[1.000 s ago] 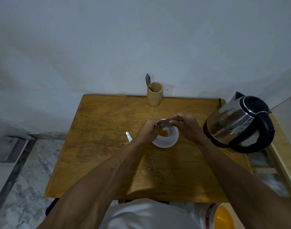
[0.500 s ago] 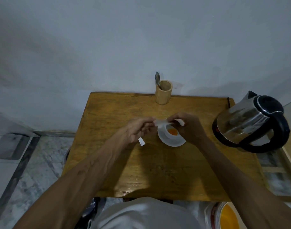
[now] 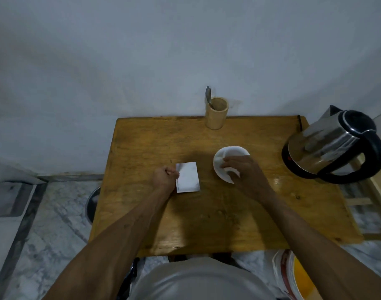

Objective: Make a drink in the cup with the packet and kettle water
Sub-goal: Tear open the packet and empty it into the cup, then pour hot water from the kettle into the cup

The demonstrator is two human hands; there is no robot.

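Both forearms are bare from the lower frame edge to the wrists; no sleeves, watch, bands or rings are visible. The left hand [image 3: 166,176] and right hand [image 3: 242,169] wear no gloves. A light grey garment [image 3: 198,280] covers the torso at the bottom centre; its details are blurred.

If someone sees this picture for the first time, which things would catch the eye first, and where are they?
Probably the shiny steel kettle at the table's right edge, and the white cup near the middle with the right hand over it. The left hand holds a pale packet flat on the wooden table, left of the cup.
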